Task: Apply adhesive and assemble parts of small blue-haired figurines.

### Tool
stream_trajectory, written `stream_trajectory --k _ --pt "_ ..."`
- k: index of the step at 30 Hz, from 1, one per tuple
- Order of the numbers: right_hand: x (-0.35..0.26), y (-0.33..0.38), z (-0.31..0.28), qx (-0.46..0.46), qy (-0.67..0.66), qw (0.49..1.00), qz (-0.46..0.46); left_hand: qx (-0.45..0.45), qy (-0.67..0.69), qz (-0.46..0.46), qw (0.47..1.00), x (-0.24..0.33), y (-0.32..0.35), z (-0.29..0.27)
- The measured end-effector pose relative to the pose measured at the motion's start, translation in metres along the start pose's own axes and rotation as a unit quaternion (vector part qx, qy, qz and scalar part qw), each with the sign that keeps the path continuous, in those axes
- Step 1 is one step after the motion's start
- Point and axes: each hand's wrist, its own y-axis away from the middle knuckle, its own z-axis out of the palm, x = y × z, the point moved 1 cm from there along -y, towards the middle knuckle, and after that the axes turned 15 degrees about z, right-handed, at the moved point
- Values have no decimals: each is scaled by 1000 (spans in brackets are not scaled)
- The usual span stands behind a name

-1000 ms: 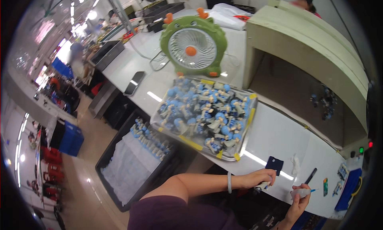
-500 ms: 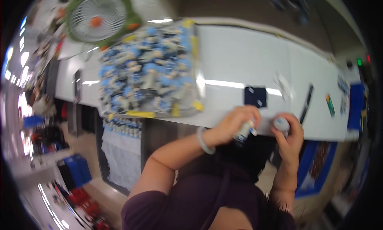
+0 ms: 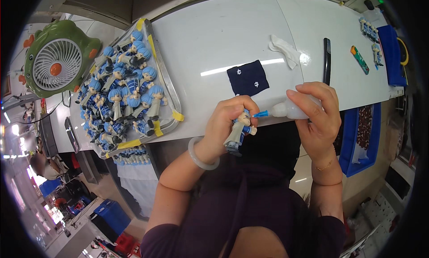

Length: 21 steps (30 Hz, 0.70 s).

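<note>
My left hand (image 3: 230, 119) is closed round a small blue-haired figurine (image 3: 238, 135), gripping it by the head, with its grey-and-blue body hanging down. A white squeeze bottle (image 3: 292, 109) lies sideways in the fingers of my right hand (image 3: 319, 117). Its thin blue nozzle (image 3: 260, 114) points left, its tip at or very near the figurine's head; whether they touch I cannot tell. Just beyond my left hand, a dark navy cloth (image 3: 248, 78) with small white prints rests on the white table (image 3: 201, 48).
At the left, a tray (image 3: 172, 90) with yellow tape on its rim is heaped with similar figurines (image 3: 129, 86). Beside it stands a green fan (image 3: 56, 61). Further right are a white cloth (image 3: 286, 51), a black bar (image 3: 327, 61), a green cutter (image 3: 359, 60) and a blue bin (image 3: 391, 52).
The bottle has been turned sideways and its nozzle brought to the figurine's head. My hands have come nearer each other. The whole view has shifted and is sharper now.
</note>
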Motion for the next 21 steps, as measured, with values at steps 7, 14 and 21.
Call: stream_trajectory --k 7,14,21 --pt "-2 1 -2 40 52 997 -33 -2 17 -24 1000 4 -1 -2" --pt "-10 2 -5 59 111 989 -73 29 27 -45 998 4 -1 0" --pt "-17 3 -8 47 156 984 -77 47 45 -56 996 4 0 0"
